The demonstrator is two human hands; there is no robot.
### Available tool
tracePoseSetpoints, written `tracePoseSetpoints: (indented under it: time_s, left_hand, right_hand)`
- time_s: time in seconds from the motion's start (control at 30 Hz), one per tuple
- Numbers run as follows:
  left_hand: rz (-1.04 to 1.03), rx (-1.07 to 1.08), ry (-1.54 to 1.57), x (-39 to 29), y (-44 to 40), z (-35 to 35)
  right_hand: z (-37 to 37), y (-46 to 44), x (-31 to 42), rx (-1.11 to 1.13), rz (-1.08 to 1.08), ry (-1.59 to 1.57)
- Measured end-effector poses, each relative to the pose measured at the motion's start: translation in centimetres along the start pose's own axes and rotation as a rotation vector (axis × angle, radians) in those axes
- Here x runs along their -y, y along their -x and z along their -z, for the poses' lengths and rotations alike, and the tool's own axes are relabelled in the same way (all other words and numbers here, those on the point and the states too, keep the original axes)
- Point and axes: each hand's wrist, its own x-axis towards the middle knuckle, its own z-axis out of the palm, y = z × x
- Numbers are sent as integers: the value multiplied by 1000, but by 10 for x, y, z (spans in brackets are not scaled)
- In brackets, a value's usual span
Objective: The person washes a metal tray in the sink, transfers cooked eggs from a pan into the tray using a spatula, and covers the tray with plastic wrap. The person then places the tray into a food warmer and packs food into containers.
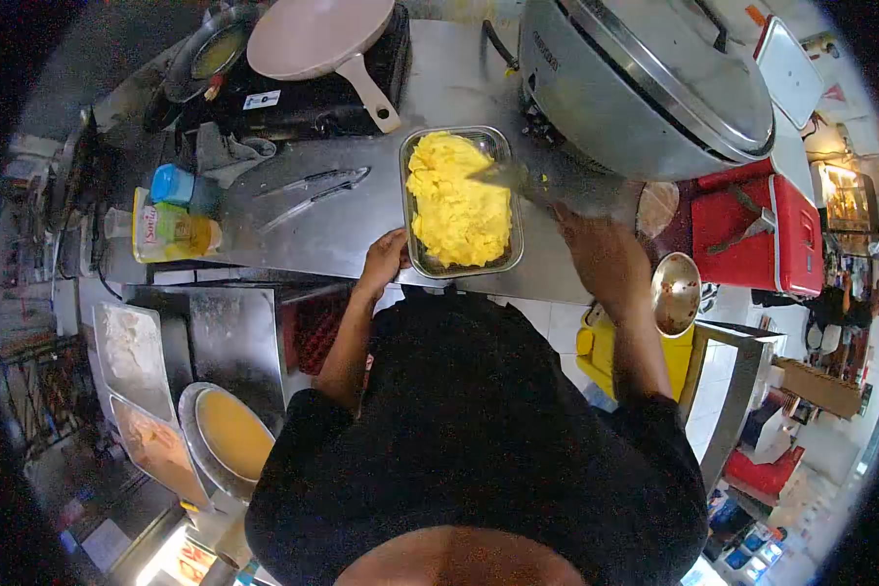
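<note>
A rectangular clear container (518, 234) filled with yellow scrambled-egg-like food (457, 210) sits on the steel counter (337, 220). My left hand (386, 262) is closed at the container's lower left edge, fingers against its side. To the right, my right hand (598, 252) is closed round the handle of a dark spatula (498, 176), whose blade touches the food near the container's upper right. Much of the handle is blurred. Metal tongs (314, 200) lie on the counter left of the container.
A pale pan (320, 37) rests on a black stove (293, 119) at the upper left. The large grey cooker (635, 88) stands at the upper right, with a red cooler (757, 230) beyond. A metal bowl (676, 293) is right of my right arm.
</note>
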Motion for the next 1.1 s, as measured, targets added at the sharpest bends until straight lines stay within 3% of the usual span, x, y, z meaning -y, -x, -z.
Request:
tracePoseSetpoints:
  time_s: [0.03,0.07,0.13,0.2,0.3,0.4,0.47,0.6,0.77,0.83,0.9,0.97,1.1]
  left_hand:
    - [5,11,43,9,-6,3]
    - [11,23,87,13,-9,5]
    - [21,55,92,0,-2,3]
    - [32,87,73,-1,0,1]
    - [9,99,55,2,-5,-2]
    - [-12,56,60,4,-2,-7]
    - [6,73,102,5,-2,-7]
    - [18,69,117,4,0,-8]
    - [15,88,113,9,-6,-7]
    - [5,116,112,16,-13,-3]
    - [-56,79,6,3,-5,-10]
    - [-168,72,-119,7,-9,-16]
    - [-346,-28,-158,31,-34,-11]
  right_hand:
    - [-23,-16,1,-133,8,-31]
    - [-74,-49,-7,-229,175,60]
    - [-117,-77,-6,-295,267,104]
    - [-110,-81,12,-237,119,9]
    - [-31,-23,29,-376,130,89]
    - [-85,-31,37,-35,74,89]
    - [-96,-37,46,3,32,85]
    - [-31,-8,45,170,-71,-44]
    - [-125,-4,26,75,-6,76]
    - [-119,-8,12,94,28,103]
    - [-42,-5,1,107,62,127]
    - [21,14,6,77,-52,-13]
    - [13,13,1,38,63,217]
